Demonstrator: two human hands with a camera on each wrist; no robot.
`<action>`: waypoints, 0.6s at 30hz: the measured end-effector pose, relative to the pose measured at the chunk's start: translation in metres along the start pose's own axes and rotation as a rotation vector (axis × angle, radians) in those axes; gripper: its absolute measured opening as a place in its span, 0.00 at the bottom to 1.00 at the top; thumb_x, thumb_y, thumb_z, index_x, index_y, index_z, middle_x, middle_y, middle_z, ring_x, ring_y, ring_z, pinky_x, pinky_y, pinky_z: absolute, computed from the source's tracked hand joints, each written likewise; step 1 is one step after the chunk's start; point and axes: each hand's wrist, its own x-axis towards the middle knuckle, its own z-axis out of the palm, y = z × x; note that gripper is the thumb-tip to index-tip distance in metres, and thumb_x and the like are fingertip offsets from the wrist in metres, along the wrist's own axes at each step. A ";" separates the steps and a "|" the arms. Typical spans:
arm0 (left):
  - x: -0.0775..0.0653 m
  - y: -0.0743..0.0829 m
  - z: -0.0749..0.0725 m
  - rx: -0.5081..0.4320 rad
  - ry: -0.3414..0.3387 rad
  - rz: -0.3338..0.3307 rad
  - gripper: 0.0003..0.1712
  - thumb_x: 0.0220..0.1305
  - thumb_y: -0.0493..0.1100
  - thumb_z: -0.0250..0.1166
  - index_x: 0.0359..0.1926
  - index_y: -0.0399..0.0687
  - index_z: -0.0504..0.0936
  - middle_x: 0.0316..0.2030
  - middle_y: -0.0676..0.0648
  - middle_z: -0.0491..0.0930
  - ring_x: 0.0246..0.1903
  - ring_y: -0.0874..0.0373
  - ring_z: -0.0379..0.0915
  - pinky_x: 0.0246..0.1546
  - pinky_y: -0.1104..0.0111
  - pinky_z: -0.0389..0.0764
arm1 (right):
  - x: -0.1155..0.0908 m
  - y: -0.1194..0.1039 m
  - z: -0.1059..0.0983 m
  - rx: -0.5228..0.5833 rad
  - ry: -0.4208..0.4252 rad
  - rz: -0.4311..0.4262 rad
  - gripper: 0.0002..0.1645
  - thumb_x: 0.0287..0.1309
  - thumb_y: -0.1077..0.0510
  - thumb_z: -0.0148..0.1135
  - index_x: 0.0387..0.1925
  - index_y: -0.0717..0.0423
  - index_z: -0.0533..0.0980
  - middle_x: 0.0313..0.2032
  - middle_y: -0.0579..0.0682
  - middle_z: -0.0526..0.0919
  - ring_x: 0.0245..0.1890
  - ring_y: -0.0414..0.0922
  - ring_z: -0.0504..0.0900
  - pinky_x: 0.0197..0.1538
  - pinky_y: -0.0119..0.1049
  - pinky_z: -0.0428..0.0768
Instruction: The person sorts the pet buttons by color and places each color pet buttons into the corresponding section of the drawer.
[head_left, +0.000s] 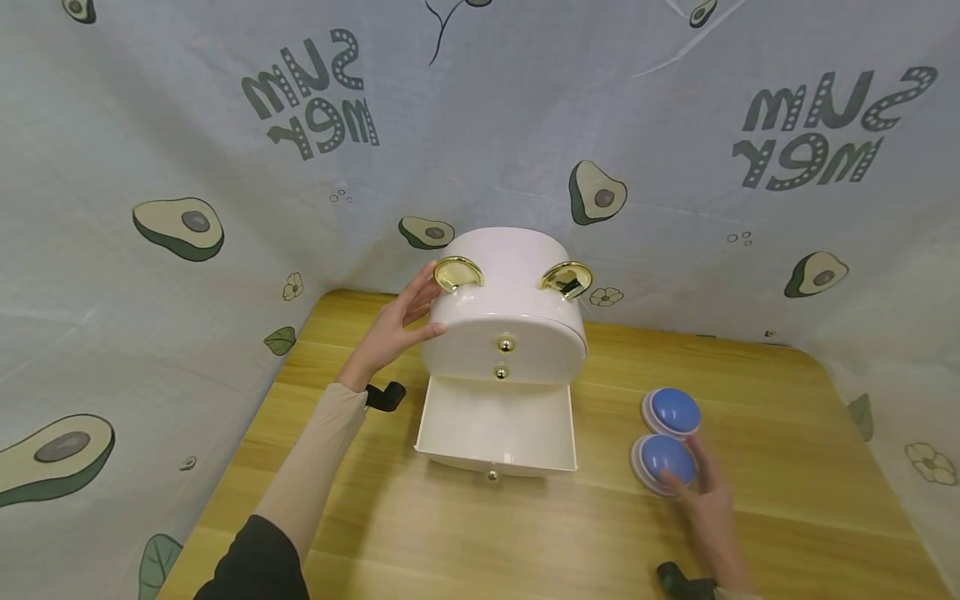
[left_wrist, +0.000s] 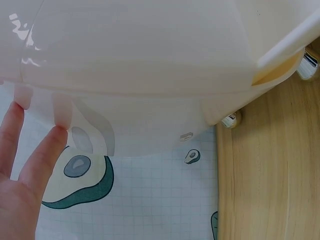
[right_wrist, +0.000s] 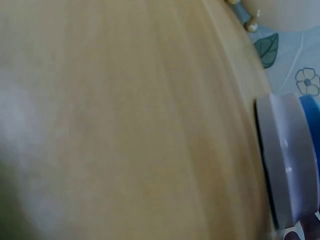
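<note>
A white rounded box [head_left: 517, 287] with gold ears and small gold knobs stands on the table, its lower drawer [head_left: 495, 425] pulled out with a bare inside. My left hand [head_left: 393, 329] rests against the box's left side, fingers extended; in the left wrist view, fingertips [left_wrist: 59, 131] touch its glossy wall. To the right lie two round push buttons with blue domes and pale bases, a far one [head_left: 675, 411] and a near one [head_left: 663, 457]. Over the near one's front and right edge is my right hand [head_left: 708, 500], blurred, thumb and fingers spread; firm contact cannot be made out.
The wooden table [head_left: 480, 542] has rounded back corners. Behind and around it hangs a pale cloth [head_left: 480, 125] printed with avocados and lettering. Dark wrist mounts [head_left: 386, 397] sit on both wrists. The open drawer juts toward the front, left of the buttons.
</note>
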 end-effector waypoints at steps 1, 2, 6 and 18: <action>0.000 0.000 0.000 -0.001 0.000 -0.001 0.48 0.62 0.31 0.63 0.76 0.51 0.46 0.68 0.39 0.60 0.67 0.50 0.57 0.65 0.58 0.61 | 0.000 0.001 0.001 -0.022 0.004 0.019 0.47 0.58 0.69 0.62 0.74 0.57 0.50 0.73 0.56 0.48 0.70 0.36 0.46 0.66 0.19 0.45; 0.000 0.000 0.000 -0.002 0.000 0.000 0.48 0.62 0.31 0.64 0.76 0.51 0.46 0.68 0.39 0.60 0.67 0.50 0.57 0.65 0.58 0.61 | 0.001 0.002 0.002 -0.056 0.009 0.040 0.47 0.59 0.67 0.63 0.74 0.56 0.49 0.73 0.56 0.47 0.69 0.36 0.47 0.65 0.17 0.45; 0.000 0.000 0.000 -0.002 -0.003 0.007 0.48 0.63 0.32 0.64 0.76 0.50 0.46 0.68 0.38 0.60 0.67 0.49 0.56 0.65 0.57 0.61 | 0.002 0.003 0.002 -0.149 0.010 0.060 0.49 0.59 0.65 0.63 0.75 0.55 0.47 0.73 0.61 0.46 0.69 0.37 0.47 0.60 0.12 0.47; -0.001 0.001 0.001 -0.011 0.000 -0.002 0.48 0.63 0.30 0.63 0.76 0.50 0.45 0.69 0.38 0.59 0.68 0.48 0.55 0.65 0.57 0.60 | 0.002 0.001 0.005 -0.240 0.004 0.040 0.55 0.51 0.68 0.68 0.74 0.58 0.46 0.69 0.69 0.52 0.65 0.64 0.54 0.69 0.37 0.50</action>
